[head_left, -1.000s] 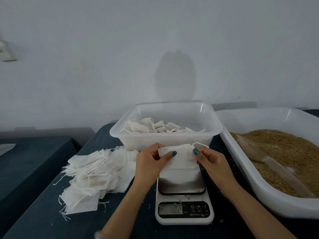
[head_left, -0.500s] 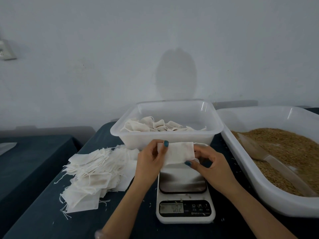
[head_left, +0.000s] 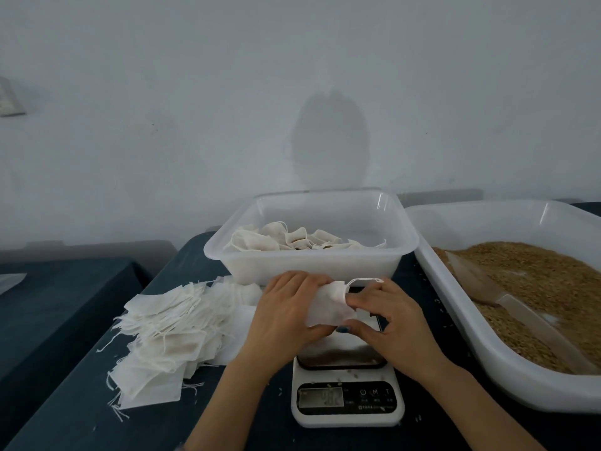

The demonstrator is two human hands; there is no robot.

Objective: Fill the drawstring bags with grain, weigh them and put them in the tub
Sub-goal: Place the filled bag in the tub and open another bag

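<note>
Holding one drawstring bag [head_left: 327,304] with both sets of fingers: left fingers [head_left: 302,284] curled round its left half, right fingers [head_left: 354,299] pinching the mouth end, one tip maybe poked inside, hard to tell. Up in the air just above the steel plate of the scale [head_left: 346,398], not resting on it. Looks flat and floppy, so likely no grain inside yet. Very light, soft like a tissue, easy to crumple or tear. Best taken by the hem at the mouth, near the thin string [head_left: 367,279], and held wide open for filling. Just behind, the tub [head_left: 312,265] with filled bags [head_left: 276,239] inside. Off to the left on the desk [head_left: 97,418], a messy pile of empty bags [head_left: 162,333]. Off to the right, a big tray [head_left: 465,320] of grain [head_left: 536,281] with a scoop [head_left: 520,312] lying in it, close enough to reach.
</note>
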